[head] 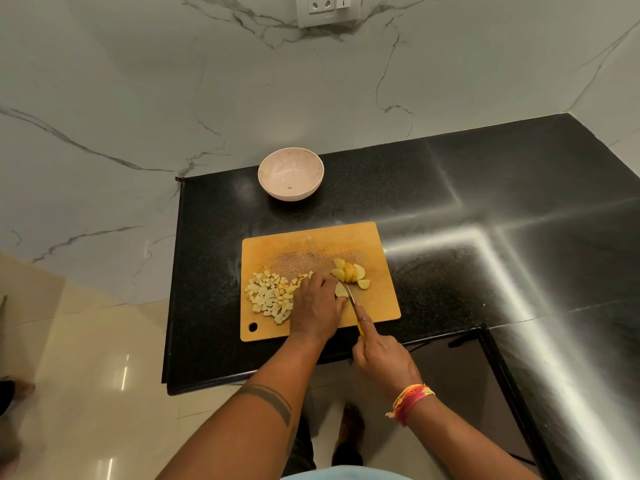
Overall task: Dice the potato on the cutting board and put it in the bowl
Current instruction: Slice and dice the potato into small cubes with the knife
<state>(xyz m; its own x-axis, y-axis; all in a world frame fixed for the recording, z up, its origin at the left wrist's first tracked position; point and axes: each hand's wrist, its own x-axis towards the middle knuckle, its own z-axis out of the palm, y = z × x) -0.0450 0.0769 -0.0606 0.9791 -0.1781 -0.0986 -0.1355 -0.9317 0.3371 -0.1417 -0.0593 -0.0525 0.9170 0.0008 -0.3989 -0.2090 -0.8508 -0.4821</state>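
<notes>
A wooden cutting board [308, 247] lies on the black counter. Several pale potato cubes [268, 297] are piled on its left part. Thick potato slices [351, 271] lie at its right centre. My left hand [317, 303] holds a potato piece [341, 290] down on the board with curled fingers. My right hand [382, 360] grips a yellow-handled knife [353, 301], forefinger along its spine, the blade right beside the held piece. A pale pink bowl [291, 174] stands behind the board, with nothing in it that I can see.
The black granite counter [450, 209] runs on to the right and round a corner. Its left edge drops to a tiled floor [86, 358]. A marble wall with a socket plate [327, 8] rises behind the bowl.
</notes>
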